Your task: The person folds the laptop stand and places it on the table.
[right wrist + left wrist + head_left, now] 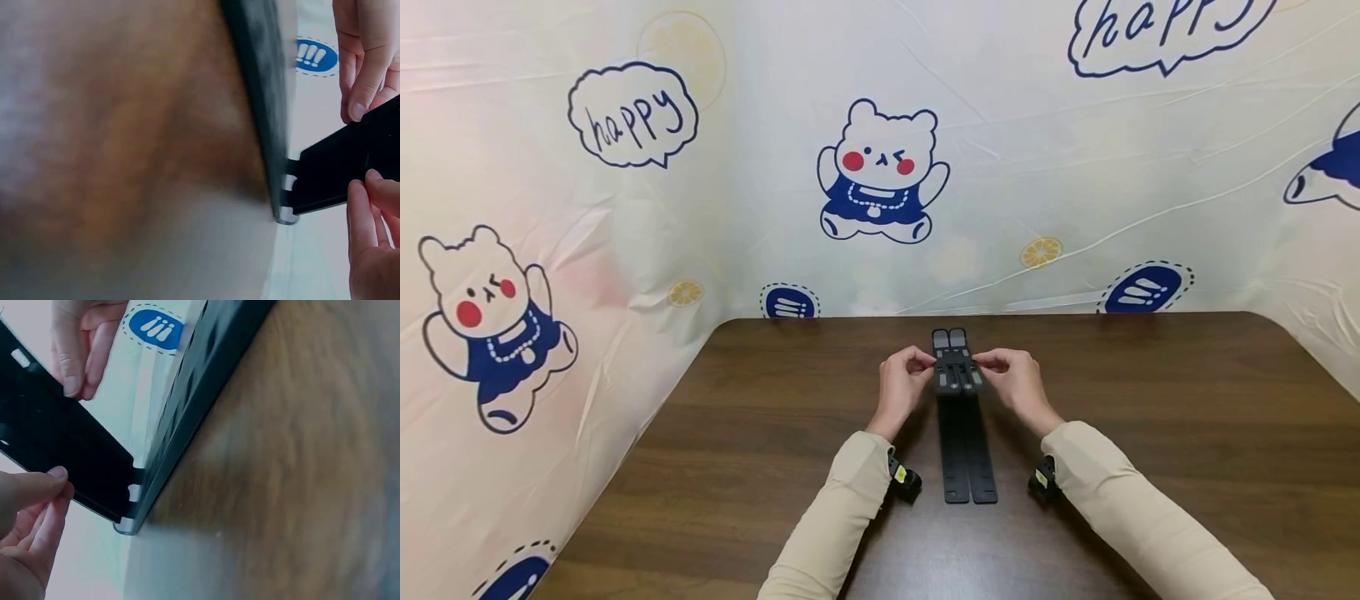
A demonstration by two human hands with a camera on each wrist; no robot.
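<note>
A black folding laptop stand [955, 450] lies lengthwise on the wooden table, its two long strips side by side and pointing toward me. At its far end a hinged panel [953, 360] is tilted up off the strips. Thumb and fingers of my left hand [901, 385] pinch the panel's left edge. My right hand [1017, 382] pinches the opposite edge at about the same height. In the left wrist view, the raised panel [81, 450] meets the flat part at a small hinge [134, 494]. The right wrist view shows both hands on the panel [337, 165] too.
The brown wooden table [760, 425] extends to both sides of the stand. A printed curtain [880, 275] with bears and the word "happy" hangs behind the table and along its sides. Small black cameras [906, 482] are strapped to both wrists.
</note>
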